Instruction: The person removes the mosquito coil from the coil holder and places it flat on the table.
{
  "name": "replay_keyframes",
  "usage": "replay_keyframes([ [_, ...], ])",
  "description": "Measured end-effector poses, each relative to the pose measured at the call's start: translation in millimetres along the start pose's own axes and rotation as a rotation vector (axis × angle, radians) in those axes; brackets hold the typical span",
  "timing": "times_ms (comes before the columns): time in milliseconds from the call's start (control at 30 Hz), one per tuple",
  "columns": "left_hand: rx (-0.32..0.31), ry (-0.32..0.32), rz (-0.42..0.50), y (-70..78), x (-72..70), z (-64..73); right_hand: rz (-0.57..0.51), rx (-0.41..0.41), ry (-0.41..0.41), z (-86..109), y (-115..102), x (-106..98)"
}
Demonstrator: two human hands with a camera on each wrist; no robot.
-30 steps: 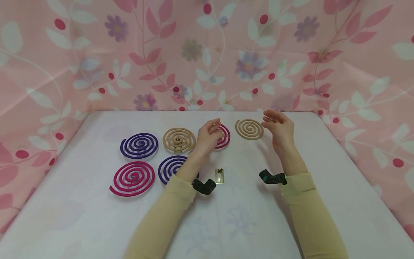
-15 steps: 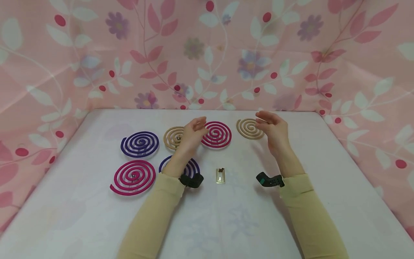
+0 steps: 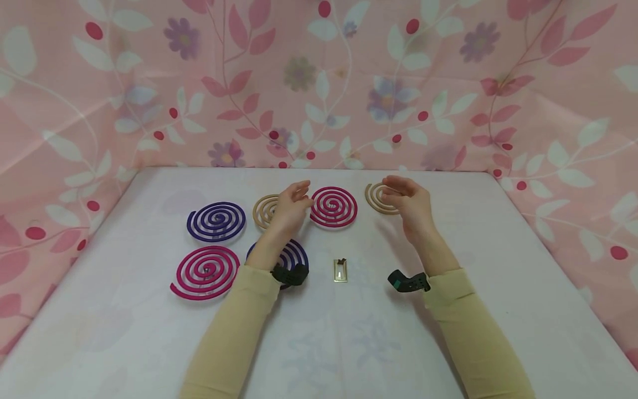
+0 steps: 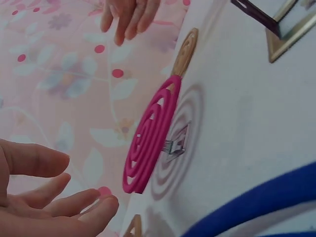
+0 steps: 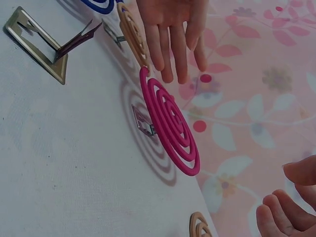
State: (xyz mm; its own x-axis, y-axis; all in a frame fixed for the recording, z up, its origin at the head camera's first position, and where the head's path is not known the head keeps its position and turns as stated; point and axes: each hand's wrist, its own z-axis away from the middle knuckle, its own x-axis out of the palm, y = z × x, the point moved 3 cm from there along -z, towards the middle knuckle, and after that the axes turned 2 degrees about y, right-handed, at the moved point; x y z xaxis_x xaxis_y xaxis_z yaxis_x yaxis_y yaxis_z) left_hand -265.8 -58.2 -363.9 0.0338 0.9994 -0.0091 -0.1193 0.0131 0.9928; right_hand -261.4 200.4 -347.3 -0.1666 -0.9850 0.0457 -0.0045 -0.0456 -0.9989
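My left hand (image 3: 290, 209) hovers with loosely bent fingers over a tan mosquito coil (image 3: 260, 213), hiding part of it; nothing is in its grasp. Just to its right, a pink mosquito coil (image 3: 333, 206) sits raised on a small metal stand (image 5: 143, 123). My right hand (image 3: 411, 206) is in the air at the far right tan coil (image 3: 375, 200), covering its right side. Its fingers are relaxed and hold nothing. Whether they touch that coil cannot be told. A bare gold-coloured metal coil stand (image 3: 341, 261) lies mid-table, its tab bent up.
At the left are a purple coil (image 3: 217, 221) and, nearer me, a pink coil (image 3: 207, 271). Another purple coil (image 3: 299, 257) is partly under my left forearm. Floral cloth (image 3: 319, 83) walls the back and sides of the white-covered table (image 3: 379, 343).
My left hand has drawn back leftward, uncovering the pink coil and covering part of the tan one. My right hand has drifted left over the far tan coil.
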Motion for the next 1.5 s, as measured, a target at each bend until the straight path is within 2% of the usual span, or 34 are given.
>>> replay_keyframes([
  [167, 0.009, -0.001, 0.001, 7.3, -1.8, 1.3, -0.007, -0.008, -0.011, -0.3, 2, 2],
  [300, -0.028, -0.008, -0.016, 9.8, -3.2, 3.6, -0.014, 0.006, -0.015, -0.6, 4, 6],
  [500, -0.067, -0.016, -0.017, 7.7, -6.4, 3.1, 0.005, 0.008, -0.023, -4.0, -1, 24],
  [633, -0.086, -0.018, -0.007, 5.9, -6.6, 3.4, 0.023, 0.038, -0.03, -4.7, 0, 35],
  [967, -0.042, -0.05, 0.008, 0.4, 1.1, 2.7, -0.022, 0.09, -0.004, -7.4, 19, 33],
  [1233, -0.038, -0.061, -0.068, -0.3, 3.4, 5.7, 0.02, 0.101, -0.042, -5.9, 30, 44],
  [1500, -0.053, -0.056, -0.098, -2.4, 4.9, 4.5, 0.059, 0.127, -0.069, -5.0, 37, 47],
])
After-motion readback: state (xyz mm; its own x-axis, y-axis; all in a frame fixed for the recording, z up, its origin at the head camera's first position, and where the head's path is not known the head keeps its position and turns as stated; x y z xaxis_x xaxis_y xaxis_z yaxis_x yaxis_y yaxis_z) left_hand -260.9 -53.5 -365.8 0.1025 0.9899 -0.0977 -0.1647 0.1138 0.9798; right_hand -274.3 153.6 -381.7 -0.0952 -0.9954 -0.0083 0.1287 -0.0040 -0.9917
